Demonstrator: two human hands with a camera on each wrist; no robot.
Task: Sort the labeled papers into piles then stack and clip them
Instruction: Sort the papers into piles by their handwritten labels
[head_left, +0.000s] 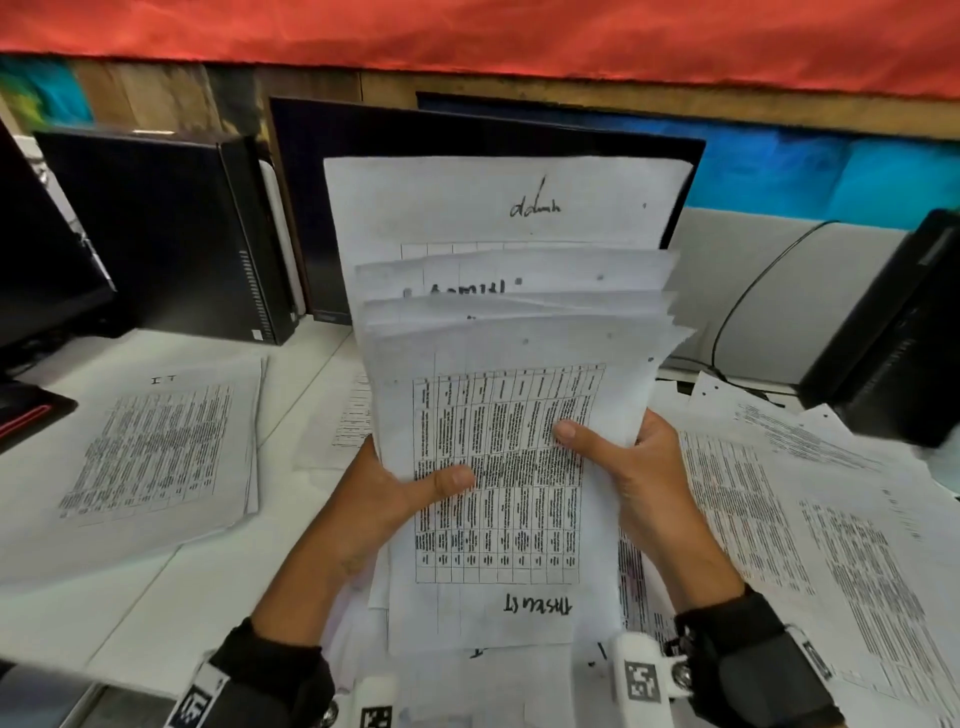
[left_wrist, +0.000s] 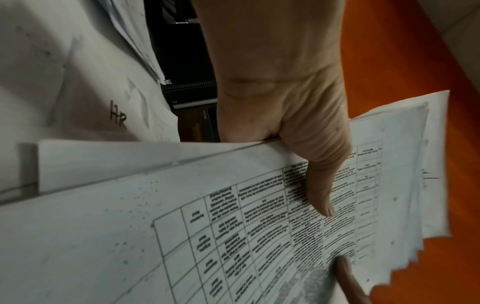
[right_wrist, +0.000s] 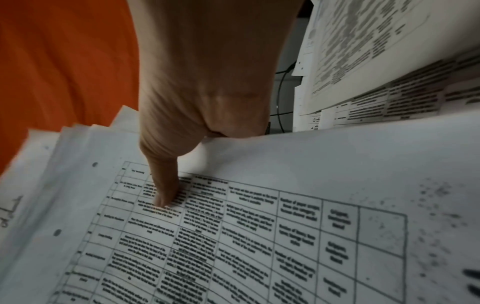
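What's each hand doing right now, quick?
Left hand: grips the paper stack, thumb on the front sheet.
Right hand: grips the same stack from the other side, thumb on front.

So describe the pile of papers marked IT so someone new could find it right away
Start at the black computer tower at the desk's far left. In front of it, the IT pile lies flat on the white desk. It sits neatly alone, unlike the fanned stack held up in both hands or the loose sheets spread on the right.

A black computer case (head_left: 166, 234) stands upper left, a dark monitor (head_left: 363, 156) behind centre, a black cable (head_left: 753, 296) at right
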